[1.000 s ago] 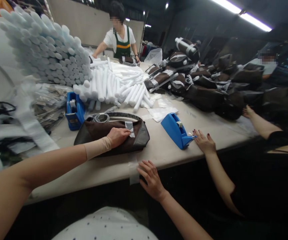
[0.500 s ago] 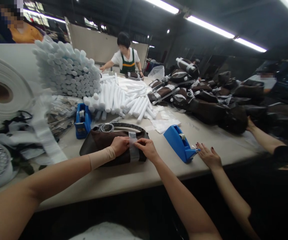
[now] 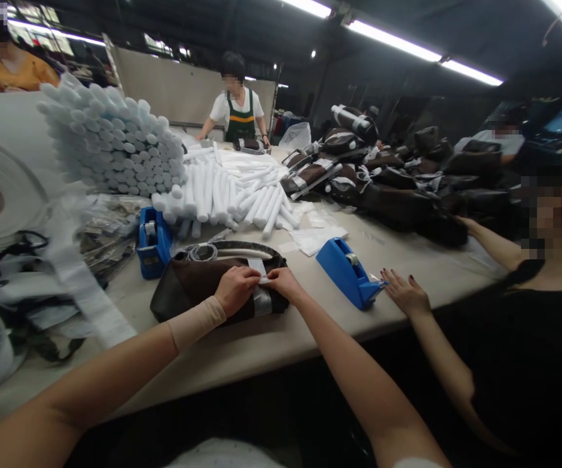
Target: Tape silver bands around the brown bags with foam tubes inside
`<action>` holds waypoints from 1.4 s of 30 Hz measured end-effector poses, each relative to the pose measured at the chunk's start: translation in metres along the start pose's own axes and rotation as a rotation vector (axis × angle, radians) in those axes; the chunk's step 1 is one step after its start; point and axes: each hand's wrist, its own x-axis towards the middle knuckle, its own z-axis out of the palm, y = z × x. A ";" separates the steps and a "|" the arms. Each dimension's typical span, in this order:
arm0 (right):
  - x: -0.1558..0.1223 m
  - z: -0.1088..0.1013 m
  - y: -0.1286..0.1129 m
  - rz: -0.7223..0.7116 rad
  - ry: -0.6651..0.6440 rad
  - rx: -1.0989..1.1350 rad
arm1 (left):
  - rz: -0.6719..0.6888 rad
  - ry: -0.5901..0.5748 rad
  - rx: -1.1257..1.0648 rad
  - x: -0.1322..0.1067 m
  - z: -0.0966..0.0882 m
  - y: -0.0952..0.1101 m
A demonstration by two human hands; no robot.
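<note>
- Location: the dark brown, soft-sided bag with a black left end [image 3: 190, 283] lies near the front edge of the pale, cloth-like table [image 3: 203, 374], left of the blue plastic tape dispenser [image 3: 342, 273].
- Left hand [image 3: 236, 290]: fingertips together, pinched on the narrow, translucent plastic strip [image 3: 262, 304] on the bag's right half.
- Right hand [image 3: 284, 284]: thumb and forefinger clamped on the same strip, just beside the left fingertips.
- Workmanship, as judged: the strip is best held straight and evenly taut, then pressed flat from the middle outward, without creases. Uneven pulling could pucker the bag's surface.
- Markings: no brand or label is legible on bag or dispenser. Faint marks on the dark green apron with a yellow stripe [image 3: 242, 123], worn by a person at the far side, are too small to read.
</note>
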 end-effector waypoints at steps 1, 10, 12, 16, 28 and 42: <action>0.001 -0.001 -0.001 0.014 -0.058 0.003 | 0.015 -0.028 0.024 0.000 0.000 0.001; 0.009 -0.007 -0.010 0.078 -0.268 -0.052 | 0.052 -0.193 0.186 -0.002 0.001 0.005; 0.010 -0.007 -0.011 0.095 -0.268 -0.070 | 0.055 -0.214 0.190 -0.005 -0.001 0.008; 0.011 -0.007 -0.010 0.121 -0.248 -0.083 | 0.076 -0.233 0.166 -0.013 -0.005 0.012; 0.007 -0.005 -0.002 0.083 -0.129 -0.099 | 0.125 -0.203 0.166 -0.021 -0.005 0.013; 0.021 -0.005 -0.032 -0.001 -0.037 0.057 | 0.131 -0.114 0.064 -0.024 -0.001 0.014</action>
